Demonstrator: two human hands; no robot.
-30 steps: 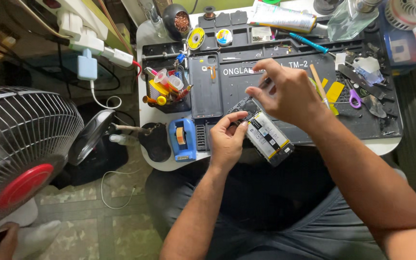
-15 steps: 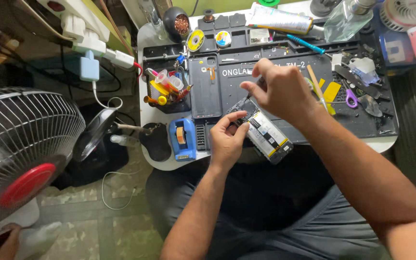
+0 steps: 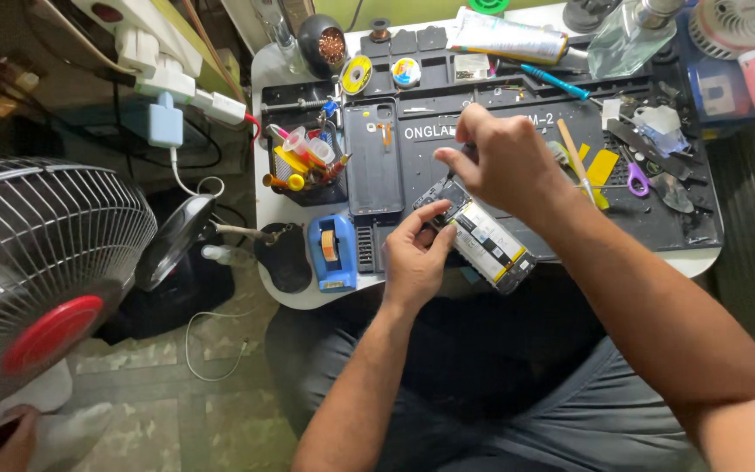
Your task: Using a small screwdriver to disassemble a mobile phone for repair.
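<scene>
Head view: opened smartphone with back cover off (image 3: 482, 240) lies tilted across the near edge of the dark grey silicone repair mat (image 3: 683, 223), its long battery with a yellow-edged label exposed. Left hand (image 3: 414, 258) pinches the phone's upper corner at 9 o'clock. Right hand (image 3: 500, 162), at 12 o'clock above the phone, has fingertips pressed together on a thin dark tool; blue tape dispenser (image 3: 332, 249) sits further off at 9 o'clock.

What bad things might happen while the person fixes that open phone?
1. The opened phone sticks out past the table edge over the lap; if the left hand loosens, it may fall.
2. The right hand seems to work a thin tool into the phone's top end; a slip might scratch the parts inside.
3. The yellow pry tools and purple scissors lie close to the right arm and might get knocked.
</scene>
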